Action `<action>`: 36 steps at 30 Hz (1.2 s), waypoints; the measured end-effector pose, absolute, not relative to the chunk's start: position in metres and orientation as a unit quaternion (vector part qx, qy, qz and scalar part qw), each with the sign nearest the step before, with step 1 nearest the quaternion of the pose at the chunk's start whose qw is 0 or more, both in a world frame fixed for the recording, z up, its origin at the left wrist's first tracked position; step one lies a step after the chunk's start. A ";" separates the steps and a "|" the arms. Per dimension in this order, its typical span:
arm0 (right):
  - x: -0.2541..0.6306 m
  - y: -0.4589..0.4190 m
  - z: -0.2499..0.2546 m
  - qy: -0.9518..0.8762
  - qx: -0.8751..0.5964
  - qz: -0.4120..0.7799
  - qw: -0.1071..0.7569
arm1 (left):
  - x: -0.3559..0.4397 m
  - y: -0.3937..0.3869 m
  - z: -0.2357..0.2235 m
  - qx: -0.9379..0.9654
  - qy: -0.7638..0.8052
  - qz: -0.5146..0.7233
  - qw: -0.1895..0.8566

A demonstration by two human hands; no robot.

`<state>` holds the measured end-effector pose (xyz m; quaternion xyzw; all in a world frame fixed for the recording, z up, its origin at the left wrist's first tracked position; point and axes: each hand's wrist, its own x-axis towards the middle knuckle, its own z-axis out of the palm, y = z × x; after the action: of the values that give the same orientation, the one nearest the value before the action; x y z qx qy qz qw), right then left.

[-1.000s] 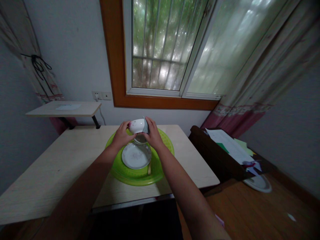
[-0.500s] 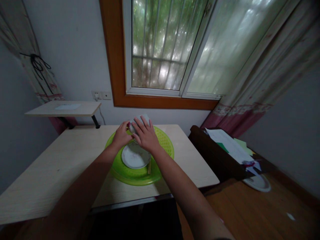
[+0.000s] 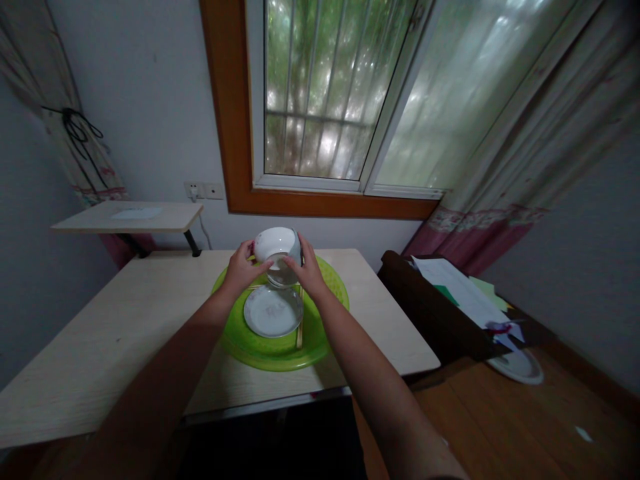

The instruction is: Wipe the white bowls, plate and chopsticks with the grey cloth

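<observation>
A white bowl [image 3: 274,244] is tilted between both my hands, above the back part of a lime-green round tray or basket lid [image 3: 320,333]. My left hand [image 3: 245,268] grips its left side, thumb across the near part. At the opposite side, my right hand [image 3: 310,268] holds it with the thumb in front and fingers behind. Something greyish shows at the bowl's right side; I cannot tell whether it is cloth or shadow. A white plate [image 3: 273,312] with a faint pattern lies on the green piece, just below the bowl. Chopsticks [image 3: 300,327] rest along the plate's right side.
The green piece stands on a pale wooden table [image 3: 150,333]. A small raised shelf [image 3: 125,217] with a paper on it is at the back left. A dark brown box-like piece [image 3: 435,307] with papers adjoins the table's right side. Beyond are a window [image 3: 325,93] and curtains.
My right hand has shifted from lying flat over the bowl to its right side. The bowl has turned, so more of its white surface faces me.
</observation>
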<state>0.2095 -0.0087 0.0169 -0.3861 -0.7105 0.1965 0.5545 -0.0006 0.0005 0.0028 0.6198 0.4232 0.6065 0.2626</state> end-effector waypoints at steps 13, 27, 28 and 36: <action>0.216 -0.006 0.018 -0.751 -0.366 0.146 0.530 | -0.004 0.001 -0.003 0.688 0.410 0.557 0.220; 0.215 -0.007 0.019 -0.736 -0.406 0.082 0.535 | -0.001 0.000 0.005 0.644 0.451 0.572 0.233; 0.214 -0.009 0.019 -0.734 -0.405 0.084 0.538 | -0.001 0.000 0.006 0.643 0.451 0.573 0.235; 0.215 -0.010 0.018 -0.694 -0.399 0.139 0.583 | -0.003 0.002 0.004 0.621 0.459 0.578 0.264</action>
<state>0.2146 -0.0096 0.0176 -0.3990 -0.6943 0.1386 0.5827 -0.0028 0.0020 0.0040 0.6209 0.4591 0.5781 0.2639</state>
